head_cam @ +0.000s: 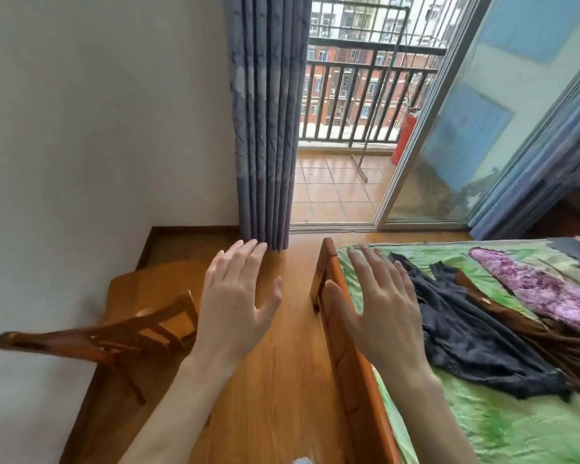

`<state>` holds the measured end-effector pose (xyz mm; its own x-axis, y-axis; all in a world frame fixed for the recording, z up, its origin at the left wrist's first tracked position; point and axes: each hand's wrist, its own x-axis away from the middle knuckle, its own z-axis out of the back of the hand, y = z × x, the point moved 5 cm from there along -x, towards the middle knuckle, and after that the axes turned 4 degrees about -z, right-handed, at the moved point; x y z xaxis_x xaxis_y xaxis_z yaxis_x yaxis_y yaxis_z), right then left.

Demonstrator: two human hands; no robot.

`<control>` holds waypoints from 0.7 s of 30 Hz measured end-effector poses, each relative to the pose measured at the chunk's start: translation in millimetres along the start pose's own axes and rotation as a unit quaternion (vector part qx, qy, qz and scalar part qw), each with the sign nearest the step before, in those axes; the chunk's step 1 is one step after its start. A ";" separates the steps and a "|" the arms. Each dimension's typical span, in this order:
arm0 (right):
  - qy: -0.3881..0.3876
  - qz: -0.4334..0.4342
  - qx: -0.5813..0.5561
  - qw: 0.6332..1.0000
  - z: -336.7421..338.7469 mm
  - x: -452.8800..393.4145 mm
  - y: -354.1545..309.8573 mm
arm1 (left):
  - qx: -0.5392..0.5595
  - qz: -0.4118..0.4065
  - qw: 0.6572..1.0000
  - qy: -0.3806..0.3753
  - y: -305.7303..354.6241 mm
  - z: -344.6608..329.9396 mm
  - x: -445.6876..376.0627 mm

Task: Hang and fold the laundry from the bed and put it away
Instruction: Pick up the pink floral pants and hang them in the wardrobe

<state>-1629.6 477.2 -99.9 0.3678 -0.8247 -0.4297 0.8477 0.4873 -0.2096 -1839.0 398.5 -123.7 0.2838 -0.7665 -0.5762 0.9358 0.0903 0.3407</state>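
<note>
A bed with a green sheet (482,430) fills the lower right, framed by a wooden footboard (349,380). On the sheet lie a dark navy garment (476,339), a brown garment (549,333) and a purple floral garment (543,286), spread side by side. My left hand (238,296) hovers over the wooden floor with straight fingers and holds nothing. My right hand (379,299) is stretched out flat above the footboard and the sheet's edge, just left of the navy garment, also holding nothing.
A wooden chair (121,329) stands at the left against the white wall. A grey-blue curtain (265,128) hangs ahead beside an open sliding glass door (466,128) leading to a tiled balcony (335,189) with railings. Wooden floor runs between chair and bed.
</note>
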 end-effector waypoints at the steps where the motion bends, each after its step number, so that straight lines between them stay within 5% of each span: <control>1: 0.003 -0.005 -0.001 1.000 -6.4 -13.0 3.7 | 0.002 -0.005 1.000 -0.004 -3.3 -11.4 -12.7; 21: 0.003 -0.072 -0.028 0.997 -141.6 -356.0 125.4 | 0.034 -0.010 0.998 -0.043 -45.5 -241.7 -346.8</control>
<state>-1708.3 872.6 -97.6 0.2415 -0.8855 -0.3969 0.8687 0.3795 -0.3183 -1929.4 813.9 -119.0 0.2431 -0.8199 -0.5184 0.9242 0.0334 0.3805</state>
